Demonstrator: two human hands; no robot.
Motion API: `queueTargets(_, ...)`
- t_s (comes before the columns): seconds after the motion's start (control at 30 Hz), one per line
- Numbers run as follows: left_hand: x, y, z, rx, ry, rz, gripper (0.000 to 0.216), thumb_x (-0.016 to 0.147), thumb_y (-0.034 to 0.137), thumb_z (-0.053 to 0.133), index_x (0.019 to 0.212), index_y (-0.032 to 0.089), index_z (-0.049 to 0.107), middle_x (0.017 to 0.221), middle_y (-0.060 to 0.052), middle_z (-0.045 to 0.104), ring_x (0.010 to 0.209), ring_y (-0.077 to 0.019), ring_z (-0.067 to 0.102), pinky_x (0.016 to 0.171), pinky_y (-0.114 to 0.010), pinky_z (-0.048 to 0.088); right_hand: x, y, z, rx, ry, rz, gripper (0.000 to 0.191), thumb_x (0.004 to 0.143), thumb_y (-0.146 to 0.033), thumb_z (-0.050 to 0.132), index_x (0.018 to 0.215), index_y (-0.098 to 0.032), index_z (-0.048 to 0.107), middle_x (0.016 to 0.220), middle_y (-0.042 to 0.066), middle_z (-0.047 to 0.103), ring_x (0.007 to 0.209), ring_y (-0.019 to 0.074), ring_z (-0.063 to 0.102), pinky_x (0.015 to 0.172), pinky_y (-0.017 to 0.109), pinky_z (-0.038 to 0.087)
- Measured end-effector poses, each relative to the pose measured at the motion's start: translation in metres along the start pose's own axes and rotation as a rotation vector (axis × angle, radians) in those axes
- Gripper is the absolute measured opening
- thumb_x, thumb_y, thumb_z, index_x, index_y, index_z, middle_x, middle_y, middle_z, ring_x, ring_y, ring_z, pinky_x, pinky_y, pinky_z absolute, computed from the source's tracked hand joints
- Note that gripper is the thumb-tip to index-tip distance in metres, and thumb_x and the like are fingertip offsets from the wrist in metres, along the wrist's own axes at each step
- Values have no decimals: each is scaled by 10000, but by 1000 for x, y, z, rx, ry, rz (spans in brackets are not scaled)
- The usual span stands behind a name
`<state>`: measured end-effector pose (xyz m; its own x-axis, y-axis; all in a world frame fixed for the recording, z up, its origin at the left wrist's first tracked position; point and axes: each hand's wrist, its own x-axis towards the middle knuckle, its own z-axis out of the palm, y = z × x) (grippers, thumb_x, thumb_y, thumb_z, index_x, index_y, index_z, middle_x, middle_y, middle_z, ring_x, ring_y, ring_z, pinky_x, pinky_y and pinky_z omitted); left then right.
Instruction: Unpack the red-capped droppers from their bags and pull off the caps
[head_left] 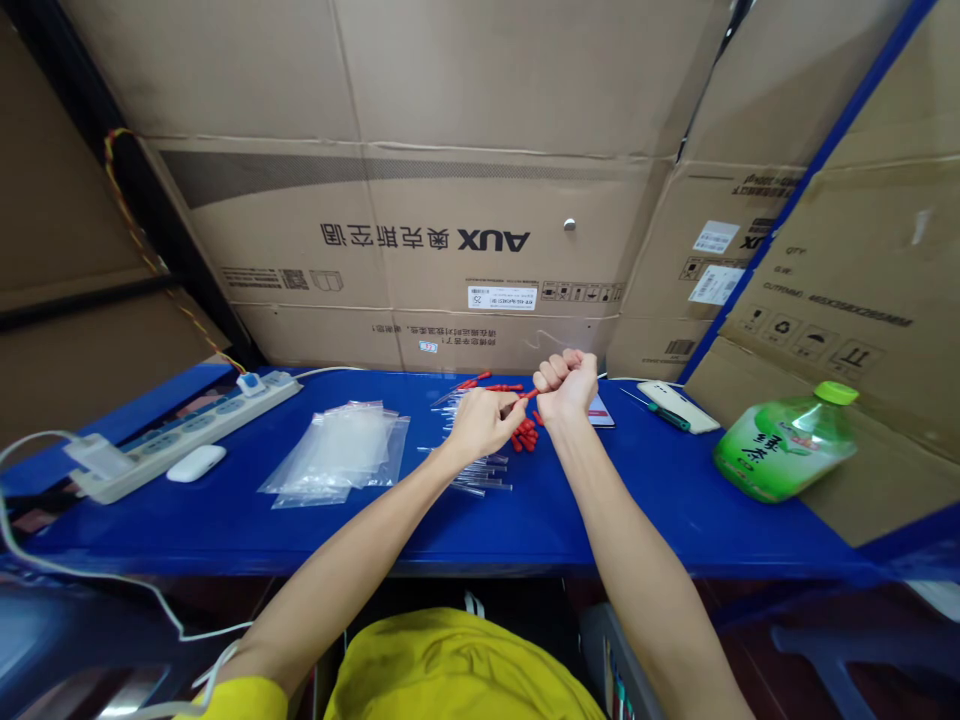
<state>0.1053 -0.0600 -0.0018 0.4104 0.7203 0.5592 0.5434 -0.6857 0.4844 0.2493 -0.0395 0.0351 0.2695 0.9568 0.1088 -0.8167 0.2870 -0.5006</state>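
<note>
Both my hands are raised over the middle of the blue table [225, 520]. My left hand [480, 422] is closed in a pinch on a thin clear tube with a red cap [525, 396]. My right hand [567, 384] is a fist closed on the other end of that same tube. Under the hands lies a heap of small red caps [526, 436]. Several clear tubes [480, 478] lie beside it, and a few capped ones [480, 382] lie further back.
A stack of clear plastic bags [341, 450] lies left of centre. A white power strip [187, 428] and a white mouse [195, 462] sit at far left. A green bottle [784, 442], a phone [679, 404] and a screwdriver [660, 410] lie right. Cardboard boxes [420, 240] wall the back.
</note>
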Motion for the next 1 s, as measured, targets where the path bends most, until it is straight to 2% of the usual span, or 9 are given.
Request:
queueTargets(0.43, 1, -1, -1, -5, 7, -2, 480, 989, 401, 466, 569, 174, 421, 514, 36, 383, 501, -95, 289, 569, -296, 185, 2, 1, -3, 10, -17, -6, 318, 926, -255, 379, 688, -242, 169, 535, -114, 85, 447, 103, 29, 390, 225, 126)
queueTargets(0.57, 0, -7, -1, -13, 26, -18, 471, 1008, 433, 472, 613, 176, 493, 537, 29, 466, 513, -103, 340, 574, -285, 219, 3, 10, -9, 12, -120, -9, 326, 951, -249, 384, 674, -239, 211, 542, -110, 120, 428, 99, 85, 391, 211, 195)
queueTargets(0.67, 1, -13, -2, -150, 80, -101, 400, 1013, 456, 497, 734, 184, 592, 590, 23, 559, 538, -113, 442, 578, -262, 287, 5, 19, -12, -31, -186, -27, 319, 967, -277, 418, 672, -234, 304, 554, -92, 246, 440, 94, 288, 464, 205, 373)
queueTargets(0.73, 2, -17, -3, -348, 169, -160, 349, 1004, 483, 528, 841, 189, 619, 635, 23, 590, 543, -113, 478, 568, -246, 336, 7, 26, -13, -119, -203, -72, 286, 960, -321, 481, 699, -231, 407, 612, -60, 411, 553, 109, 487, 623, 246, 514)
queueTargets(0.8, 5, -22, -5, -557, 285, -201, 332, 987, 511, 564, 906, 192, 608, 676, 25, 596, 524, -103, 476, 541, -235, 366, 8, 32, -17, -265, -222, -128, 231, 935, -365, 555, 755, -225, 520, 712, -26, 553, 689, 135, 601, 752, 295, 558)
queueTargets(0.9, 9, -28, -10, -731, 429, -256, 354, 958, 543, 611, 915, 193, 588, 708, 24, 594, 500, -85, 464, 506, -226, 378, 6, 38, -23, -600, -346, -184, 248, 926, -447, 595, 874, -211, 647, 756, -9, 625, 705, 153, 622, 736, 299, 539)
queueTargets(1.0, 11, -34, -16, -787, 490, -331, 381, 934, 565, 638, 896, 191, 575, 711, 28, 576, 510, -76, 461, 496, -220, 371, 0, 42, -29, -972, -510, -269, 278, 955, -449, 558, 919, -207, 688, 730, -15, 639, 699, 154, 612, 728, 284, 499)
